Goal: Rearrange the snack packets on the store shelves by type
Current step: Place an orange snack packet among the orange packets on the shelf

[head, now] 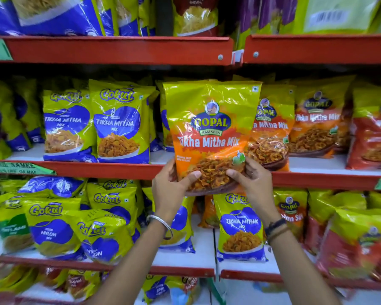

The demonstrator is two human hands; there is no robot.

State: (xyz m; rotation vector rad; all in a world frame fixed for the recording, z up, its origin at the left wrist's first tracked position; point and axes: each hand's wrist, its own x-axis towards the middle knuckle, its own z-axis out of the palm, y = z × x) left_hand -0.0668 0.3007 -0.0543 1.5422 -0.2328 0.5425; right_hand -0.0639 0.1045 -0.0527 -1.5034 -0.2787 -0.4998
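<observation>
Both hands hold one Gopal Tikha Mitha Mix packet point(211, 133) upright in front of the middle shelf point(119, 169), its lower edge dipping below that shelf's red front lip. The left hand point(174, 190) clasps the bottom left corner, thumb pressed across the clear window over the snack; the right hand point(251, 183) clasps the bottom right corner the same way, so the fingers point(235, 175) of both are closed on the packet's lower edge. A metal bangle point(161, 223) sits on the left wrist and dark bands point(275, 227) on the right. Just right of the held packet, and partly behind it, a row of matching orange Gopal packets point(312, 126) stands on the middle shelf. To the left on the same shelf stand blue and green Gokul Tikha Mitha packets point(119, 126). On the lower shelf point(185, 269), another Gokul Tikha Mitha packet point(240, 227) stands between the forearms, with Gokul Nylon packets point(53, 230) leaning at the left.
</observation>
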